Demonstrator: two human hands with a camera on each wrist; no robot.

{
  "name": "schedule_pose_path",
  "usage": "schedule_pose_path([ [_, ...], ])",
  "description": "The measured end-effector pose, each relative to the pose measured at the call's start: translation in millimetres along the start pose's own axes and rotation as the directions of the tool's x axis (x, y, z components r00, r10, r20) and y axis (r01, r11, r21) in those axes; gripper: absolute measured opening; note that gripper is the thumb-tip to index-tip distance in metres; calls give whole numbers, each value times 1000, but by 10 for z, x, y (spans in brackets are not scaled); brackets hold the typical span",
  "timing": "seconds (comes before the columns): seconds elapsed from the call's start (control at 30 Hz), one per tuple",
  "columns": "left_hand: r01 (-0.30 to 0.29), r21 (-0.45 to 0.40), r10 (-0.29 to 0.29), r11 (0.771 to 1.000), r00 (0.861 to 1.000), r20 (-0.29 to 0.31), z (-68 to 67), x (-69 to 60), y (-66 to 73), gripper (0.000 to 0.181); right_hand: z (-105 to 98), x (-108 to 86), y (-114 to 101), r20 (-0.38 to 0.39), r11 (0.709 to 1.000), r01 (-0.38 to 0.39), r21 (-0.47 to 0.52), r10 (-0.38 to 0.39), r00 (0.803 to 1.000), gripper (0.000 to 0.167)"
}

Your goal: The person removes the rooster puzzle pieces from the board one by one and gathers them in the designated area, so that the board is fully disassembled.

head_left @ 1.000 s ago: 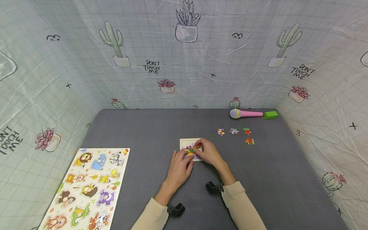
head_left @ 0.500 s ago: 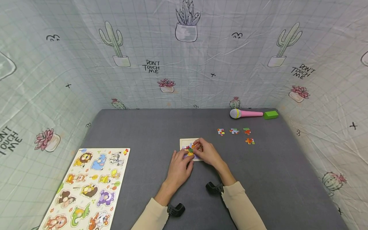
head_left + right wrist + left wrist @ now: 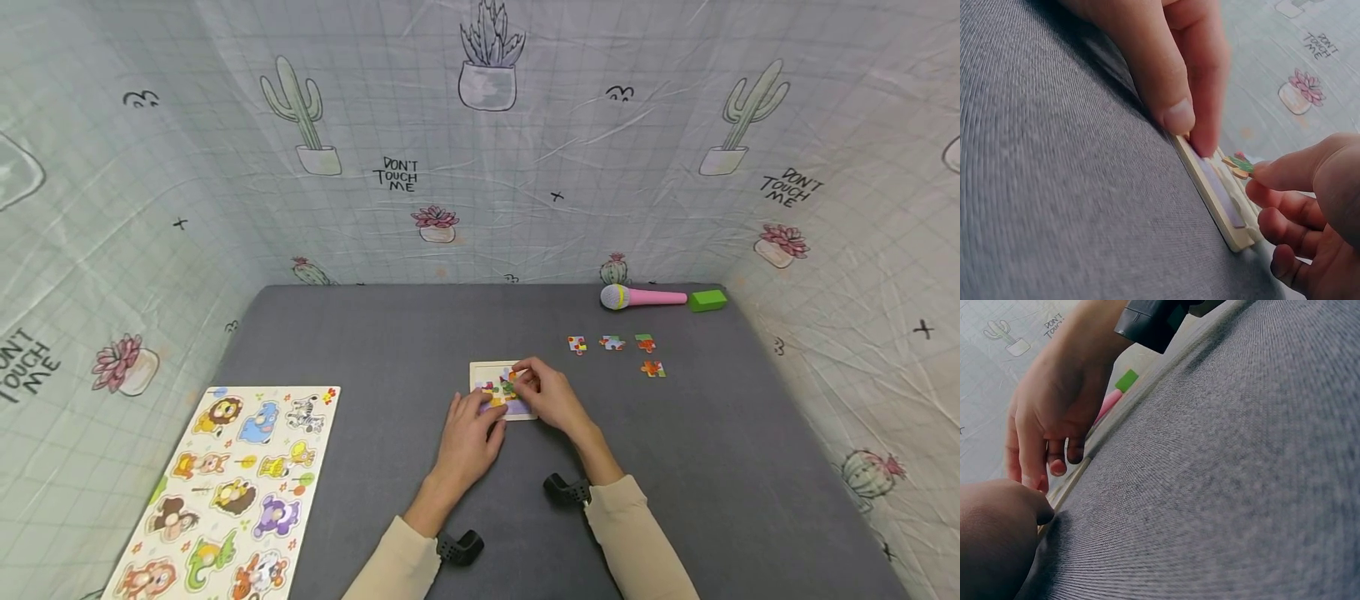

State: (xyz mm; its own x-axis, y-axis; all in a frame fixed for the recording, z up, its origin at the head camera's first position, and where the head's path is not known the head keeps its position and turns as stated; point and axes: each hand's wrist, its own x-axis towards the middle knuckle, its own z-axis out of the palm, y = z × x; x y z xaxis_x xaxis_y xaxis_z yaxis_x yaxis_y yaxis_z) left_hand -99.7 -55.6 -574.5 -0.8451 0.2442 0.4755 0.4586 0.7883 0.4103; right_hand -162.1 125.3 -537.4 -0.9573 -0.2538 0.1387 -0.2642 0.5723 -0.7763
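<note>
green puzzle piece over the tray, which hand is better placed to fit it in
Probably the right hand: it pinches the green puzzle piece over the tray, while the left hand rests at the tray's near left side.

Tray on bench | left hand: touching tray | right hand: pinches green puzzle piece above tray

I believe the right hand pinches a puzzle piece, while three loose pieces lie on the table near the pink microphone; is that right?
Not quite: the head view shows four loose pieces near the microphone; the right hand does pinch a puzzle piece.
</note>
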Motion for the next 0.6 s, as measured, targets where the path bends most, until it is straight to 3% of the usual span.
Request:
schedule_pose_path([
  [0.6, 10, 7, -10, 1000, 1000, -1, 14, -4, 6, 21, -325, -76, 187, -172, 995, -85, -47, 76, 982, 21],
])
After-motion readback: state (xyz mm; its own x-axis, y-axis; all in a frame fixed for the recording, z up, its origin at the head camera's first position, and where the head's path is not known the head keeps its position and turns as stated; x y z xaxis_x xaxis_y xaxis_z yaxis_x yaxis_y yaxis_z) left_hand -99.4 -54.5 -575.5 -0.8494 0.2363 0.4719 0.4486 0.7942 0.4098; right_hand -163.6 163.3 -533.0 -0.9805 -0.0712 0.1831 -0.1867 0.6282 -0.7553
